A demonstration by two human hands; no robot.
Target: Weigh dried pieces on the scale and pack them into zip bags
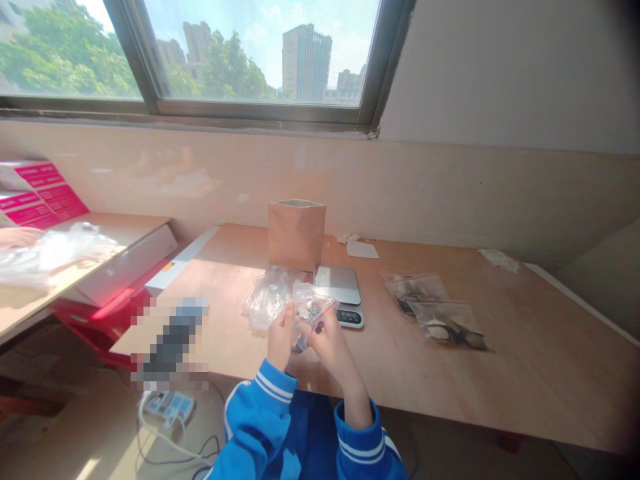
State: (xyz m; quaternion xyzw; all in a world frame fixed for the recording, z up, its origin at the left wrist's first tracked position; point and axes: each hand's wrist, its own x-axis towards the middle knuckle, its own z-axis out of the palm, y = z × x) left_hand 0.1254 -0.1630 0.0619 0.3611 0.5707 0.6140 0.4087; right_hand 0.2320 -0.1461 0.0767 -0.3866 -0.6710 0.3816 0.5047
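Observation:
Both of my hands are raised over the near edge of the wooden table (pixel 500 380). My left hand (pixel 281 335) and my right hand (pixel 326 341) pinch a small clear plastic zip bag (pixel 311 305) with a red strip, which holds something dark and small. A second crumpled clear bag (pixel 266 298) lies just left of it, close to my left fingers. Behind the bags sits a small digital scale (pixel 340 293). An open brown paper pouch (pixel 297 233) stands upright behind the scale.
Two filled clear zip bags (pixel 435 310) lie to the right of the scale. White paper scraps (pixel 361 249) rest near the wall. A blurred-out dark object (pixel 173 340) lies at the table's left. Another person's hand (pixel 17 235) and pink boxes (pixel 40 193) are at the far left.

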